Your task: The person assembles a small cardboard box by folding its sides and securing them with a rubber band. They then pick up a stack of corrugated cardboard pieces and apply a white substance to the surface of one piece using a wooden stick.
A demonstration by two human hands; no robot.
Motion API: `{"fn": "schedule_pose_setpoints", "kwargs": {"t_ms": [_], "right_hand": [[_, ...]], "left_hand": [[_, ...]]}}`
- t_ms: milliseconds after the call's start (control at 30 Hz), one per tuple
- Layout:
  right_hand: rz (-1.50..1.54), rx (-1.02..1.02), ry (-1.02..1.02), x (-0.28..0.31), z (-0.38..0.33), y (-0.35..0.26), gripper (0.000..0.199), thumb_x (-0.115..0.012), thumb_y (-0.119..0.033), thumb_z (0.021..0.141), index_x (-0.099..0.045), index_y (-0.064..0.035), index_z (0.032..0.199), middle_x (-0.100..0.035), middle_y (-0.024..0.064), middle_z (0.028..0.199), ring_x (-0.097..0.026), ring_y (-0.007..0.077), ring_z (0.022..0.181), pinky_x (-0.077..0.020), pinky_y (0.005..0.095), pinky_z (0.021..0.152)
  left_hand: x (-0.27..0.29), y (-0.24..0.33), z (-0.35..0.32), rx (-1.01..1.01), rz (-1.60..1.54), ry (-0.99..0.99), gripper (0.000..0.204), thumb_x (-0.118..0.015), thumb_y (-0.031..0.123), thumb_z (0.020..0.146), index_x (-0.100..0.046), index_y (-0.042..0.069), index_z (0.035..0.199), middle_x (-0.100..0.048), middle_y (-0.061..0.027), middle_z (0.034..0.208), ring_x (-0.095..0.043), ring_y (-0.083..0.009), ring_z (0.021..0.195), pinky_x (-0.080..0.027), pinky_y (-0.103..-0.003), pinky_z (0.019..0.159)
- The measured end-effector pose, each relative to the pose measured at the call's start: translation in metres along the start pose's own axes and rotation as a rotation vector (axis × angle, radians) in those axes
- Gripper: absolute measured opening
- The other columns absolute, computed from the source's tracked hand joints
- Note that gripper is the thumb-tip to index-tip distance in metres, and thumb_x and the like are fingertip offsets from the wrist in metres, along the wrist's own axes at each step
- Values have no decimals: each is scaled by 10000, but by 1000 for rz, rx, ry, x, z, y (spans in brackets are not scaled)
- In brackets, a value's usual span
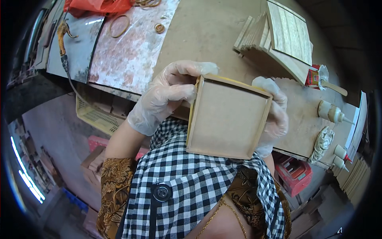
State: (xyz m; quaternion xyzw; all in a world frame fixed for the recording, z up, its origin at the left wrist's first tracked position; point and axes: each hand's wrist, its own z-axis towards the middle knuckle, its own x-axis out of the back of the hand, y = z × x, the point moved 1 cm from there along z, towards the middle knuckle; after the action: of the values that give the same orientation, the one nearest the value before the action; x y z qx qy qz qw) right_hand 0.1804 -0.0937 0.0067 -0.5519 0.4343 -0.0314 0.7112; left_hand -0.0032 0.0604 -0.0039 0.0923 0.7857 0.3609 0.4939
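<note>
Start nearest, at the checked apron (pixel 171 169). Locate the tray (pixel 229 119) in front of it, lifted clear of the tabletop (pixel 195 36), slightly tilted, with open face toward the viewer. Note the left hand (pixel 163 91), gloved, with fingers clamped on the tray's upper left corner. Note the right hand (pixel 276 115), also gloved, with fingers clamped on the right wall and partly hidden behind it.

Count four walls, joined at the corners around a flat panel. Rate basic assembly of this piece as apparently complete. Observe a yellow strip along the outer left and top edges; cannot identify as band or glue. See no lid or insert in the tray. Cannot confirm set joints or final finish; treat both as possibly outstanding.

Move outward across the tabletop. At right, find the cloth (pixel 323 144), then the bottle (pixel 330 112), then the red tin (pixel 312 76). Beyond, find the boards (pixel 290 36), piled and apparently unused. At far left, find the coil (pixel 159 28), the ring (pixel 111 27) and the red bag (pixel 95 6).
</note>
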Motion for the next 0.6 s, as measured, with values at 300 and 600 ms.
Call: {"fn": "schedule_pose_setpoints", "kwargs": {"t_ms": [300,600], "right_hand": [[-53,141,-174,-8,-1,0,990,-216,-745,920,-254,57,1499,-197,197,1596,-150,315,1491,-83,433,1213],[-873,244,-499,-21,-3,-25,719,-230,-487,1024,-165,8,1542,-160,154,1617,-127,310,1496,-91,377,1205]], "left_hand": [[-37,0,3,-597,-367,149,1020,-376,794,846,-170,91,1555,-154,-192,1606,-173,-304,1484,-143,-492,1190],[-42,-11,6,-845,1031,-223,565,-393,160,994,-259,-34,1507,-222,-219,1582,-192,-328,1478,-146,-424,1197]]}}
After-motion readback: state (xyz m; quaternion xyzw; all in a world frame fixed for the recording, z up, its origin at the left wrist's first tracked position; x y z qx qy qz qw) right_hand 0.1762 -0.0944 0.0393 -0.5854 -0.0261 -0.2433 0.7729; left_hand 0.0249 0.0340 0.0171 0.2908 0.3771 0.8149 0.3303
